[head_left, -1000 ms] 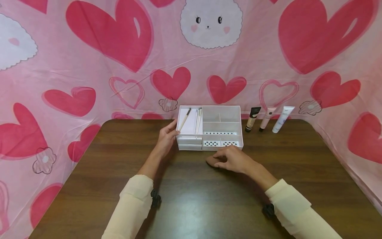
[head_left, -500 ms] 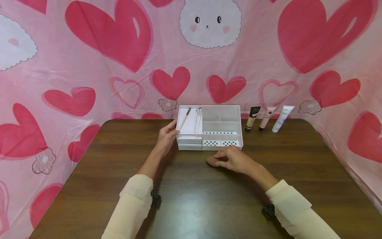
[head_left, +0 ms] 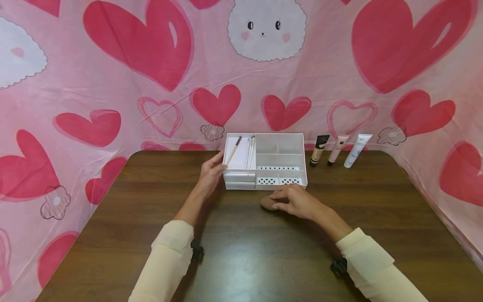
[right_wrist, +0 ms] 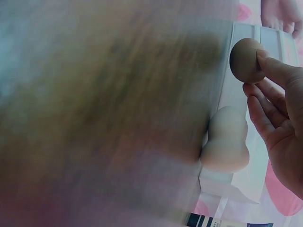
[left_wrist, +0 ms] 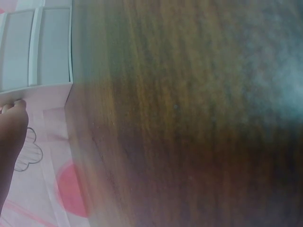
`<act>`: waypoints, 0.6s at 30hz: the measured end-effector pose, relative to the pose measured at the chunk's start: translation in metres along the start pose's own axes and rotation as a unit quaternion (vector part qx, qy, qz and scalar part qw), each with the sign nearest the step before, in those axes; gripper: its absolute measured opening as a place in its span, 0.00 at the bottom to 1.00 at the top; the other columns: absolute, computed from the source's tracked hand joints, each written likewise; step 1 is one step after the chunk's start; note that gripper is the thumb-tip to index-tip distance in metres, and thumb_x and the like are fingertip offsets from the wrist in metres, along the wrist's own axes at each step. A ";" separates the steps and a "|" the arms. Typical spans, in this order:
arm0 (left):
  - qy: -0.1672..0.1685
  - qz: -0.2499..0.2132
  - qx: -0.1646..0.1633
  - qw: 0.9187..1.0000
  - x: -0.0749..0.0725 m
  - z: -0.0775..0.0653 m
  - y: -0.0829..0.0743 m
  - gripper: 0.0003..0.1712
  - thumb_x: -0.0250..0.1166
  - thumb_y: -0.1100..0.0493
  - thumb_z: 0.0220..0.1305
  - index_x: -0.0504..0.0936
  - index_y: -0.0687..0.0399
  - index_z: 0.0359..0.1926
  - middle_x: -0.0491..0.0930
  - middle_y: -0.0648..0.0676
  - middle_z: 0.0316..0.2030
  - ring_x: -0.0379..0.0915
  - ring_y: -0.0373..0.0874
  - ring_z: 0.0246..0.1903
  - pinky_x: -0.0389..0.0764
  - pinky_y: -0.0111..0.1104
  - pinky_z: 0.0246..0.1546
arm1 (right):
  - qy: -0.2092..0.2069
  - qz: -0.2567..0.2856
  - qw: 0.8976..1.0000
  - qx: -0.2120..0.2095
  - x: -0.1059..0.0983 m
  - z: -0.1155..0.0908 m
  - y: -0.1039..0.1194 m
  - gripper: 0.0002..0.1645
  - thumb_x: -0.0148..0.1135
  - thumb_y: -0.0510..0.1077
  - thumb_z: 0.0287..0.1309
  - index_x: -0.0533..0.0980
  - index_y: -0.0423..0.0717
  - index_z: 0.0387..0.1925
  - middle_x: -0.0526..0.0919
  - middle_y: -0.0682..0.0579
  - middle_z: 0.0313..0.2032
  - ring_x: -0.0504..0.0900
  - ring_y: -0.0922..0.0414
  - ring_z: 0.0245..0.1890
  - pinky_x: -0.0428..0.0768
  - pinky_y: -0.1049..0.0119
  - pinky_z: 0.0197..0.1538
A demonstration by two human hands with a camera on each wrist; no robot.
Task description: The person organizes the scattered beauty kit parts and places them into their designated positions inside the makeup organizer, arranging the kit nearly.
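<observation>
My right hand (head_left: 298,201) pinches a brown makeup sponge (head_left: 267,204) between thumb and fingers, just in front of the white organizer (head_left: 281,188). The right wrist view shows the rounded end of this sponge (right_wrist: 245,60) pointing away from the fingertips. A second, peach-toned sponge with a narrowed waist (right_wrist: 227,139) stands below it by the organizer's front; in the head view my right hand hides it. My left hand (head_left: 209,176) rests against the organizer's left side, thumb at the rim and fingers along the outer wall.
Several makeup brushes (head_left: 234,150) lean in the organizer's left compartment, above two small drawers (head_left: 240,181). To its right stand a black-and-beige tube (head_left: 319,151), a pink tube (head_left: 338,150) and a white tube (head_left: 357,151). Behind the wooden table (head_left: 234,260) hangs a heart-patterned cloth (head_left: 162,71).
</observation>
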State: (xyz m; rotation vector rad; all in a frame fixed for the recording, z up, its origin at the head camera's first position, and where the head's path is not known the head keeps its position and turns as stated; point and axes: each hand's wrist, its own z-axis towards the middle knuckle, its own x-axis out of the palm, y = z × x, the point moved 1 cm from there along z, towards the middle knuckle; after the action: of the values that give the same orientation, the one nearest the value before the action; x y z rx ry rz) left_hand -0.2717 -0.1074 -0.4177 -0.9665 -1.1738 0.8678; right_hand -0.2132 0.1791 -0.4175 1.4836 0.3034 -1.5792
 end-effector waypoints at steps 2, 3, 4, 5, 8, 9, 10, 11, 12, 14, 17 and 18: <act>0.000 0.000 -0.001 1.000 0.000 0.000 0.000 0.38 0.47 0.77 0.65 0.51 0.73 0.76 0.51 0.66 0.79 0.51 0.55 0.75 0.56 0.43 0.77 | -0.015 0.000 1.000 -0.005 -0.002 0.001 0.000 0.15 0.72 0.41 0.58 0.87 0.43 0.47 0.91 0.51 0.43 0.88 0.56 0.44 0.85 0.57 0.49; -0.001 -0.001 -0.002 1.000 0.000 0.000 0.000 0.38 0.47 0.77 0.65 0.51 0.73 0.76 0.50 0.66 0.79 0.51 0.55 0.76 0.52 0.47 0.77 | -0.022 0.005 1.000 -0.005 -0.004 0.001 0.000 0.15 0.73 0.41 0.58 0.87 0.43 0.47 0.91 0.51 0.43 0.87 0.56 0.43 0.85 0.58 0.49; -0.001 -0.002 -0.003 1.000 0.000 0.000 0.000 0.38 0.47 0.77 0.65 0.51 0.73 0.76 0.50 0.66 0.79 0.51 0.55 0.76 0.51 0.48 0.78 | -0.030 0.012 0.999 -0.003 -0.005 0.002 -0.001 0.15 0.73 0.40 0.57 0.87 0.42 0.47 0.91 0.51 0.42 0.87 0.57 0.43 0.86 0.58 0.48; -0.002 -0.002 -0.003 1.000 0.000 0.000 0.000 0.38 0.47 0.77 0.65 0.51 0.73 0.76 0.50 0.66 0.79 0.51 0.55 0.76 0.51 0.48 0.78 | -0.037 0.017 0.999 0.001 -0.007 0.003 -0.001 0.15 0.73 0.39 0.56 0.87 0.42 0.47 0.91 0.51 0.42 0.87 0.57 0.42 0.86 0.59 0.47; -0.004 -0.005 -0.004 1.000 -0.001 0.001 0.000 0.38 0.47 0.78 0.65 0.51 0.73 0.76 0.50 0.67 0.79 0.50 0.55 0.76 0.51 0.48 0.78 | -0.060 0.033 0.998 0.003 -0.012 0.005 -0.002 0.15 0.74 0.38 0.55 0.88 0.41 0.46 0.91 0.52 0.40 0.87 0.59 0.39 0.86 0.62 0.44; -0.006 -0.005 -0.005 1.000 -0.001 0.001 0.000 0.38 0.47 0.78 0.65 0.51 0.73 0.76 0.50 0.67 0.79 0.50 0.55 0.76 0.51 0.48 0.78 | -0.067 0.033 0.997 0.003 -0.013 0.006 -0.003 0.15 0.75 0.38 0.54 0.88 0.41 0.45 0.91 0.52 0.39 0.87 0.59 0.39 0.86 0.62 0.44; -0.008 -0.005 -0.006 1.000 -0.001 0.001 0.000 0.38 0.47 0.78 0.64 0.52 0.73 0.76 0.50 0.67 0.79 0.50 0.55 0.76 0.51 0.48 0.78 | -0.075 0.032 0.997 -0.001 -0.015 0.007 -0.003 0.15 0.75 0.38 0.54 0.88 0.41 0.45 0.91 0.51 0.38 0.87 0.58 0.38 0.86 0.62 0.43; -0.008 -0.005 -0.007 1.000 -0.001 0.001 0.000 0.38 0.47 0.78 0.65 0.52 0.73 0.76 0.50 0.66 0.79 0.50 0.55 0.76 0.51 0.48 0.78 | -0.081 0.029 0.996 -0.003 -0.016 0.007 -0.004 0.15 0.75 0.37 0.53 0.88 0.40 0.45 0.91 0.51 0.38 0.87 0.58 0.38 0.86 0.62 0.43; -0.009 -0.005 -0.008 1.000 -0.001 0.001 0.001 0.38 0.47 0.78 0.65 0.52 0.73 0.76 0.50 0.66 0.79 0.50 0.55 0.76 0.50 0.48 0.78 | -0.087 0.027 0.996 -0.006 -0.017 0.008 -0.005 0.15 0.75 0.37 0.53 0.88 0.40 0.44 0.91 0.50 0.38 0.87 0.57 0.39 0.86 0.61 0.43; -0.009 -0.005 -0.010 1.000 -0.001 0.000 0.000 0.38 0.47 0.77 0.65 0.52 0.72 0.77 0.51 0.66 0.80 0.50 0.55 0.76 0.51 0.48 0.78 | -0.091 0.028 0.995 -0.008 -0.020 0.010 -0.005 0.15 0.75 0.37 0.53 0.88 0.39 0.45 0.91 0.49 0.39 0.88 0.55 0.40 0.86 0.59 0.44; -0.006 0.000 -0.010 1.000 -0.001 0.000 0.000 0.38 0.47 0.77 0.65 0.52 0.72 0.77 0.51 0.65 0.80 0.50 0.55 0.76 0.53 0.46 0.78 | -0.091 0.028 0.995 -0.002 -0.023 0.013 -0.006 0.16 0.74 0.36 0.54 0.87 0.39 0.46 0.91 0.47 0.41 0.88 0.53 0.41 0.87 0.56 0.45; -0.006 0.001 -0.009 1.000 -0.001 0.001 -0.001 0.38 0.47 0.77 0.65 0.52 0.72 0.77 0.51 0.65 0.79 0.51 0.55 0.76 0.56 0.44 0.77 | -0.090 0.031 0.995 -0.001 -0.025 0.014 -0.007 0.16 0.74 0.36 0.54 0.87 0.38 0.47 0.91 0.47 0.42 0.89 0.53 0.42 0.87 0.55 0.45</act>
State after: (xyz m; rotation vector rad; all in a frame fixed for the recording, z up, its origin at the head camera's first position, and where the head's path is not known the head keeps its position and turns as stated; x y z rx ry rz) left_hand -0.2723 -0.1081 -0.4172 -0.9782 -1.1936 0.8666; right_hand -0.2312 0.1834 -0.3949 1.3258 0.1527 -1.6490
